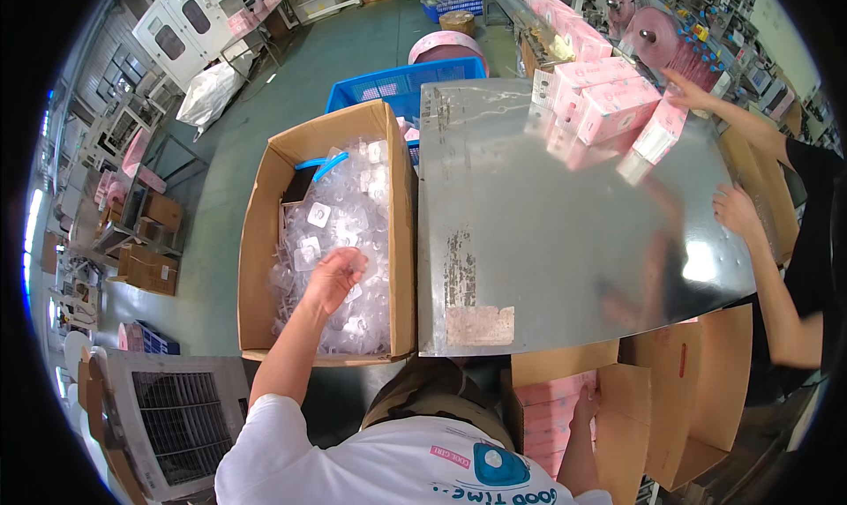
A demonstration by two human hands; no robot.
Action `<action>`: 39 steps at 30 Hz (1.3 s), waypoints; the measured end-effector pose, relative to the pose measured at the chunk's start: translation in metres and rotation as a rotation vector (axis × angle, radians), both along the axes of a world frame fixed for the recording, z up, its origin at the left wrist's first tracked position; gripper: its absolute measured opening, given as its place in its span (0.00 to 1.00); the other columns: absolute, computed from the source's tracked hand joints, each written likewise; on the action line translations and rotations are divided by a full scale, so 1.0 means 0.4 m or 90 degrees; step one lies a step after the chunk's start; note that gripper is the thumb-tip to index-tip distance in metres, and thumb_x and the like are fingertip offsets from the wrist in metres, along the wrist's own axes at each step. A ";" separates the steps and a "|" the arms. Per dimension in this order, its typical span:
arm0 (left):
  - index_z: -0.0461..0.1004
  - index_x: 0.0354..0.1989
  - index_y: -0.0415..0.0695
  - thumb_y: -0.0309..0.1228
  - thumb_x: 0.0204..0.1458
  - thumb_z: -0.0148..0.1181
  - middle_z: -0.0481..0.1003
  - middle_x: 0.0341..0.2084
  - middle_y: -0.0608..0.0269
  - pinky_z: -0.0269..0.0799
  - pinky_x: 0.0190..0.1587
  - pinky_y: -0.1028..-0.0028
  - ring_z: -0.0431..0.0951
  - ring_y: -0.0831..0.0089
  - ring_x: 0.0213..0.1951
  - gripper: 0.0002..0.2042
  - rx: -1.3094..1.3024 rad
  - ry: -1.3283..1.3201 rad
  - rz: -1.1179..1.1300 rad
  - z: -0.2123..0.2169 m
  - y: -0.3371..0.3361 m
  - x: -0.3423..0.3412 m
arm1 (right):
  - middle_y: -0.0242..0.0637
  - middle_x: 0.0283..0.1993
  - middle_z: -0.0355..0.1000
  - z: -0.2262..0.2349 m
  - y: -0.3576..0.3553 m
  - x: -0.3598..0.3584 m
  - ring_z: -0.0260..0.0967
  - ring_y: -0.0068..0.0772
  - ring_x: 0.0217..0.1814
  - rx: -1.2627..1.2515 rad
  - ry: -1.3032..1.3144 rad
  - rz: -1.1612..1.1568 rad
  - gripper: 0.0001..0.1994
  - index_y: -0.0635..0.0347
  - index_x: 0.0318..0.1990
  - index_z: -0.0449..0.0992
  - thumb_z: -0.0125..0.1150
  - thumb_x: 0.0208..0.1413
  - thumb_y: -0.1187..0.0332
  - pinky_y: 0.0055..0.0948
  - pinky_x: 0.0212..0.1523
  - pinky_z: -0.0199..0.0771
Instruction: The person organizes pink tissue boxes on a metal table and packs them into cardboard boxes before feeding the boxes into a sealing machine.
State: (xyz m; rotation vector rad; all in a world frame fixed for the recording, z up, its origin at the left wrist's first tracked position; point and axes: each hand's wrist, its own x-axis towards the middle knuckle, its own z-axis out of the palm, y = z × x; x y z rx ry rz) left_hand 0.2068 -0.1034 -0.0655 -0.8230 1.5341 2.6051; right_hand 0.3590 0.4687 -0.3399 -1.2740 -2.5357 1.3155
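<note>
In the head view, my left hand (335, 278) curls its fingers over clear plastic pieces (322, 216) in a brown box (402, 240), beside the shiny table (565, 258). I can't tell if it pinches one. My right hand (585, 406) is by pink packs (549, 417) in an open carton (623, 434); its grip looks too hidden to tell.

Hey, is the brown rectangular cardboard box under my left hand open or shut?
Open: no flap covers the brown rectangular cardboard box, and clear plastic pieces show inside, below your left hand.
</note>
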 end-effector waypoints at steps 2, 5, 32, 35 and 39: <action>0.72 0.37 0.41 0.27 0.51 0.58 0.75 0.31 0.59 0.74 0.34 0.77 0.76 0.70 0.34 0.06 0.087 0.068 -0.015 0.054 0.036 -0.010 | 0.43 0.60 0.62 0.051 0.011 0.037 0.65 0.38 0.53 0.084 0.091 0.076 0.27 0.63 0.61 0.59 0.55 0.56 0.62 0.29 0.52 0.67; 0.73 0.37 0.42 0.28 0.51 0.58 0.75 0.32 0.59 0.74 0.34 0.77 0.76 0.70 0.36 0.07 0.175 0.139 -0.075 0.108 0.159 0.018 | 0.42 0.56 0.63 0.463 -0.201 -0.059 0.62 0.34 0.58 -0.297 0.115 0.223 0.22 0.62 0.59 0.60 0.50 0.58 0.69 0.27 0.51 0.68; 0.74 0.41 0.42 0.42 0.49 0.56 0.73 0.45 0.55 0.67 0.49 0.54 0.70 0.55 0.51 0.17 -1.113 -0.430 -0.533 -0.235 0.039 0.022 | 0.54 0.56 0.62 0.138 0.110 0.509 0.60 0.48 0.57 0.158 -0.238 0.104 0.28 0.65 0.57 0.63 0.59 0.50 0.60 0.39 0.55 0.62; 0.75 0.37 0.42 0.39 0.52 0.52 0.76 0.37 0.57 0.71 0.41 0.59 0.76 0.56 0.41 0.14 -1.171 -0.334 -0.283 -0.245 -0.039 -0.035 | 0.44 0.36 0.73 0.183 0.121 0.381 0.72 0.37 0.38 -0.029 -0.040 0.066 0.16 0.69 0.44 0.72 0.56 0.52 0.66 0.29 0.37 0.71; 0.72 0.31 0.39 0.34 0.56 0.49 0.73 0.18 0.63 0.68 0.25 0.73 0.73 0.70 0.20 0.10 -0.759 0.026 0.102 -0.129 -0.027 -0.076 | 0.38 0.34 0.74 0.359 -0.011 0.202 0.73 0.27 0.34 -0.183 0.155 0.000 0.11 0.69 0.40 0.74 0.53 0.55 0.70 0.20 0.31 0.71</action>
